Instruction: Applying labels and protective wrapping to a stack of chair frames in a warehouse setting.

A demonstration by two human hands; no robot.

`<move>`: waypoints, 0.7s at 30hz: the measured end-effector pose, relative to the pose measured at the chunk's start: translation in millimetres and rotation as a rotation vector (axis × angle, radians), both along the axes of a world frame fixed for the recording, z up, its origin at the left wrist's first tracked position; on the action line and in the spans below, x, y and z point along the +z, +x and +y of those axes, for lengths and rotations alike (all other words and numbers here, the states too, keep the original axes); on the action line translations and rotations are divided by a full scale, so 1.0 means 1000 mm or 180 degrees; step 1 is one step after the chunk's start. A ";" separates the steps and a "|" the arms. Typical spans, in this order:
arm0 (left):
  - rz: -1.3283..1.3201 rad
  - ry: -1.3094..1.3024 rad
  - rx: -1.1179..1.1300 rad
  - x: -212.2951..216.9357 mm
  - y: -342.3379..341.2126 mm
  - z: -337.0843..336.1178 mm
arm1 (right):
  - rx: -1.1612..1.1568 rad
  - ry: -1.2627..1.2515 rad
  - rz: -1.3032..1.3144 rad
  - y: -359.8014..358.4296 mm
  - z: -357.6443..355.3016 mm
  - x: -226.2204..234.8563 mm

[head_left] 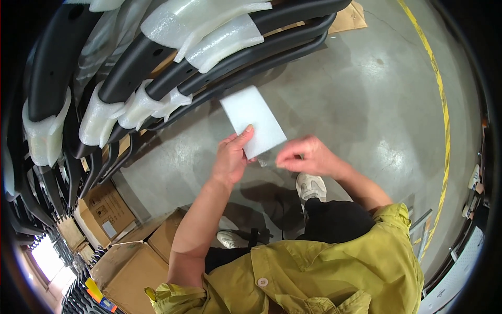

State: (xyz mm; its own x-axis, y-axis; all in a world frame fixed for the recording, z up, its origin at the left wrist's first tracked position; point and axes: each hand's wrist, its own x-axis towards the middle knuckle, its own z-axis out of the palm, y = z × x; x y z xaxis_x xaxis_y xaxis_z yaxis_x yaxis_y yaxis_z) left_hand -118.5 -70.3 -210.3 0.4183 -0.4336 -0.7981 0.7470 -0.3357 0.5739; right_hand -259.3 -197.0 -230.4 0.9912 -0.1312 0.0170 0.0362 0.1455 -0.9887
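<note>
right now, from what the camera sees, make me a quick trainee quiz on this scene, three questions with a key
1. Which hand grips the white rectangular foam sheet, and where is that hand's thumb?
2. True or false: the yellow floor tape lies farther right in the picture than the right hand.
3. What covers parts of the black curved frames?
a) brown cardboard
b) whitish foam wraps
c) blue cloth

Key
1. The left hand; its thumb lies on the sheet's upward face.
2. True.
3. b
</note>
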 end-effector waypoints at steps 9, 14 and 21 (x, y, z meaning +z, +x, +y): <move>-0.0259 -0.0012 -0.0147 0.001 0.015 0.023 | 0.0513 -0.4004 -0.1382 -0.016 -0.018 0.015; -0.1138 0.0058 -0.0714 0.007 -0.004 0.020 | -0.0360 -0.2109 0.0563 -0.015 -0.022 -0.007; -0.1885 0.0444 -0.1882 0.023 -0.001 -0.003 | -0.0564 0.2438 0.0705 0.009 -0.007 -0.030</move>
State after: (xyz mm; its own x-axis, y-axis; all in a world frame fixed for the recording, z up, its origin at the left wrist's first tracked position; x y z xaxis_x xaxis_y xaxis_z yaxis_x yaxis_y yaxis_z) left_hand -119.7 -73.2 -187.6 0.5195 -0.6264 -0.5812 0.0155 -0.6731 0.7394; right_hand -250.3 -204.3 -260.6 0.9246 -0.1820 -0.3348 -0.0624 0.7944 -0.6042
